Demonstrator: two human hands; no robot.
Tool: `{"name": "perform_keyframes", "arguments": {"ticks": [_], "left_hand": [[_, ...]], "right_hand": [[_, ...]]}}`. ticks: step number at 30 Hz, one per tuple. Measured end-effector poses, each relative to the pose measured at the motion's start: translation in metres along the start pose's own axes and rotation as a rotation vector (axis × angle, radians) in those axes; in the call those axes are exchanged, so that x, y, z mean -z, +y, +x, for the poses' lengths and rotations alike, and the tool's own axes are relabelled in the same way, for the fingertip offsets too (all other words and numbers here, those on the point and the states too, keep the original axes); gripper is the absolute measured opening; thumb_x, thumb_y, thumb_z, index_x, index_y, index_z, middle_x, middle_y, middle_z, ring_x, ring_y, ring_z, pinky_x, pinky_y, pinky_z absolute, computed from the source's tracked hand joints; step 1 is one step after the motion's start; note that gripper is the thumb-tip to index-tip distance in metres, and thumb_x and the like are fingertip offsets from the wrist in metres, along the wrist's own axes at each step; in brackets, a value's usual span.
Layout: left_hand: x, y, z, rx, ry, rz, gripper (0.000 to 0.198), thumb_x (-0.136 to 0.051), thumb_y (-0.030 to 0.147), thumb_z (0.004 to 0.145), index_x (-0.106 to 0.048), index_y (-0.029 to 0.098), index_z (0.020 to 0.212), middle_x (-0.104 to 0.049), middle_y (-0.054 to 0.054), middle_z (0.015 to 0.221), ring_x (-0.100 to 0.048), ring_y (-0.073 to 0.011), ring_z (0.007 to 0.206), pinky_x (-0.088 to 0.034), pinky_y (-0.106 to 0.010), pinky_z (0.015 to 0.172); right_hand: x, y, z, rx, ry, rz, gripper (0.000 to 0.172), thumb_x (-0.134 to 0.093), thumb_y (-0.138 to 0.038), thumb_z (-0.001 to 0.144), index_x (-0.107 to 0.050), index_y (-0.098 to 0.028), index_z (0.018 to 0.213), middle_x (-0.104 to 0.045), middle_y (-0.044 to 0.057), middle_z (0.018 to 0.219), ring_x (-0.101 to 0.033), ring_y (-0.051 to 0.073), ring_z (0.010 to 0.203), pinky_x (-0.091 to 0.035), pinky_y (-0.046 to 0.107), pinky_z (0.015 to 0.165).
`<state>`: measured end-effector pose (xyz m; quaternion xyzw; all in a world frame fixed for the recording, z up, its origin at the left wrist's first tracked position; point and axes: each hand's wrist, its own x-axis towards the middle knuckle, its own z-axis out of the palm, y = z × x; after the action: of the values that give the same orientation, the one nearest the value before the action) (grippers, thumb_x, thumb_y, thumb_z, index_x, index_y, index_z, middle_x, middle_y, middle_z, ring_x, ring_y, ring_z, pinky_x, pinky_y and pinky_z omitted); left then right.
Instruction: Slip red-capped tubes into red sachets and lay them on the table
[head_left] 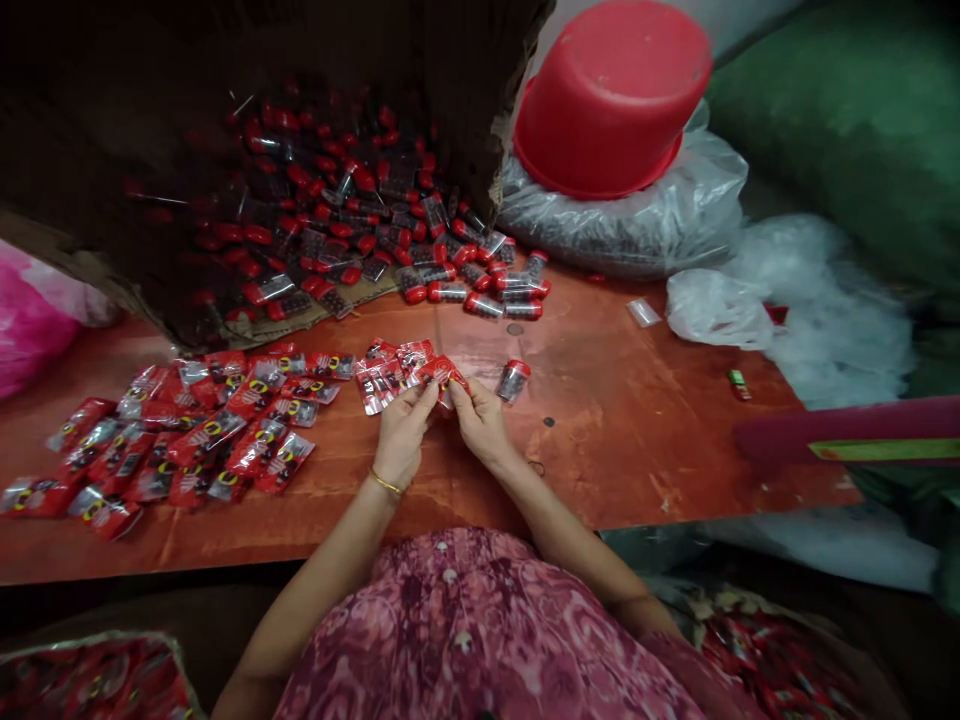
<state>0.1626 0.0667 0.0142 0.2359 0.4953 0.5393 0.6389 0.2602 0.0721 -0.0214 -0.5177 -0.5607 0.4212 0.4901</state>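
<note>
Both my left hand (405,430) and my right hand (480,422) pinch a small red printed packet (442,372) between thumbs and fingers, above the table near its middle. Just beyond and to the left of it lie several flat red packets (381,380). A small clear bottle with a red cap (514,380) lies right of my right hand, apart from it, with dark contents. To the left, a spread heap of red packets (217,430) covers the table; dark bottles show through their clear parts.
A cardboard box (480,120) on its side spills red-capped bottles (450,291) onto the orange-red table (645,440). An upturned red tub (615,90) rests on a filled plastic bag (622,230). Sacks of red packets (97,680) stand below the front edge.
</note>
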Motion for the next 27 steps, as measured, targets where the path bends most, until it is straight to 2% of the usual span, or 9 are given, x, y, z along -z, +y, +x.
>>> {"name": "perform_keyframes", "arguments": {"ticks": [4,7,9,12,14,19,22,25,27], "left_hand": [[0.004,0.006,0.0,0.141,0.033,-0.08,0.037,-0.083,0.039,0.042,-0.061,0.015,0.059,-0.064,0.001,0.059,-0.059,-0.0103,0.06,-0.045,-0.023,0.064],[0.008,0.009,0.003,0.192,0.075,-0.125,0.035,-0.084,0.036,0.044,-0.062,0.015,0.061,-0.066,0.001,0.062,-0.061,-0.0101,0.062,-0.046,-0.022,0.065],[0.009,0.01,0.004,0.208,0.088,-0.144,0.035,-0.084,0.034,0.045,-0.062,0.015,0.064,-0.067,0.001,0.062,-0.061,-0.0095,0.06,-0.045,-0.021,0.063],[0.007,0.01,0.003,0.228,0.093,-0.177,0.033,-0.083,0.033,0.048,-0.062,0.016,0.067,-0.066,0.002,0.061,-0.06,-0.0093,0.057,-0.046,-0.021,0.06],[0.005,0.01,0.002,0.249,0.09,-0.201,0.032,-0.082,0.034,0.051,-0.061,0.016,0.068,-0.066,0.002,0.061,-0.06,-0.0098,0.056,-0.046,-0.021,0.059],[0.007,0.011,-0.001,0.266,0.083,-0.219,0.028,-0.08,0.033,0.056,-0.061,0.016,0.07,-0.067,0.001,0.063,-0.061,-0.0095,0.057,-0.046,-0.02,0.058],[0.01,0.011,-0.001,0.255,0.072,-0.208,0.028,-0.078,0.033,0.058,-0.06,0.017,0.071,-0.067,0.002,0.064,-0.061,-0.0092,0.058,-0.047,-0.021,0.059],[0.012,0.01,-0.002,0.244,0.069,-0.21,0.03,-0.079,0.035,0.056,-0.061,0.017,0.072,-0.067,0.002,0.066,-0.061,-0.0091,0.058,-0.047,-0.021,0.06],[0.011,0.008,-0.003,0.24,0.058,-0.201,0.032,-0.08,0.036,0.054,-0.061,0.016,0.071,-0.067,0.001,0.066,-0.061,-0.0092,0.06,-0.047,-0.021,0.061]], "right_hand": [[0.021,-0.006,-0.001,0.025,0.005,-0.24,0.043,-0.028,-0.052,0.089,-0.048,-0.02,0.069,-0.05,-0.001,0.063,-0.048,0.013,0.059,-0.039,0.024,0.058],[0.046,-0.007,0.001,-0.03,0.172,-0.693,0.047,-0.034,-0.056,0.086,-0.055,-0.015,0.092,-0.06,0.009,0.086,-0.055,0.021,0.08,-0.042,0.031,0.071],[0.06,-0.006,0.003,-0.176,0.248,-0.997,0.054,-0.044,-0.059,0.081,-0.055,-0.01,0.102,-0.059,0.017,0.096,-0.055,0.027,0.089,-0.041,0.035,0.073],[0.07,-0.006,0.002,-0.348,0.176,-1.258,0.051,-0.046,-0.054,0.083,-0.057,-0.006,0.1,-0.059,0.021,0.097,-0.055,0.031,0.09,-0.04,0.036,0.07],[0.071,-0.004,-0.002,-0.345,0.104,-1.316,0.044,-0.045,-0.046,0.085,-0.058,-0.007,0.099,-0.06,0.02,0.095,-0.055,0.031,0.09,-0.039,0.036,0.07],[0.07,0.008,-0.012,-0.138,0.122,-1.277,0.05,-0.047,-0.039,0.084,-0.049,-0.007,0.123,-0.056,0.023,0.115,-0.053,0.033,0.093,-0.038,0.04,0.073],[0.074,0.017,-0.015,-0.028,0.12,-1.146,0.041,-0.043,-0.03,0.084,-0.054,-0.009,0.117,-0.059,0.022,0.112,-0.054,0.03,0.091,-0.04,0.042,0.076],[0.08,0.012,-0.021,0.011,0.08,-0.787,0.034,-0.041,-0.028,0.083,-0.059,-0.013,0.108,-0.066,0.015,0.094,-0.058,0.024,0.079,-0.045,0.038,0.072],[0.082,0.0,-0.027,-0.048,0.005,-0.44,0.031,-0.042,-0.033,0.083,-0.061,-0.017,0.102,-0.067,0.007,0.078,-0.058,0.018,0.062,-0.047,0.031,0.059]]}}
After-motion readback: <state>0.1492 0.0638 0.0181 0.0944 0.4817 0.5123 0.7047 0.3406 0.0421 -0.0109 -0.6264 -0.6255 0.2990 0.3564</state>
